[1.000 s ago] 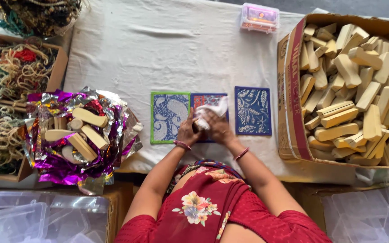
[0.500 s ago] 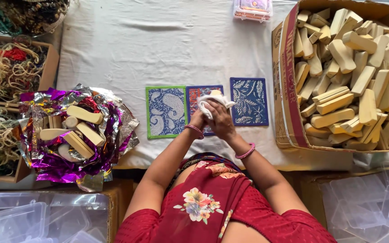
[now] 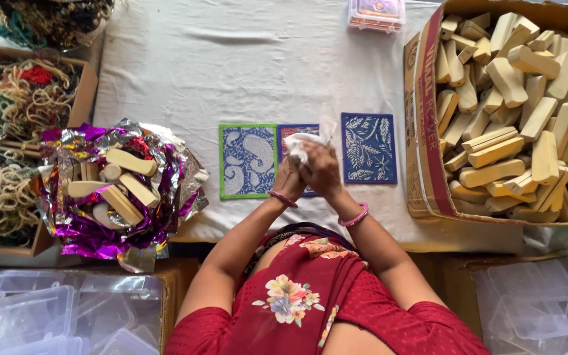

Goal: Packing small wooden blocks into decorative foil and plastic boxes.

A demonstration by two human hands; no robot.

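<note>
both hands, left hand and right hand, closed round white cloth, raised above red-bordered printed card; wiping step; next: press cloth onto card, rub evenly.

1. Three patterned square mats lie in a row left of the big cardboard box: a green-edged mat, a red-and-blue mat half hidden under the hands, and a dark blue leaf mat.
2. Two hands, the left hand and the right hand, meet at one white cloth.
3. Wooden blocks fill the box, too many to count.
4. About seven more wooden pieces sit on one sheet of purple foil, far left of the box.
5. One small clear plastic case lies just left of the box's top corner.
</note>
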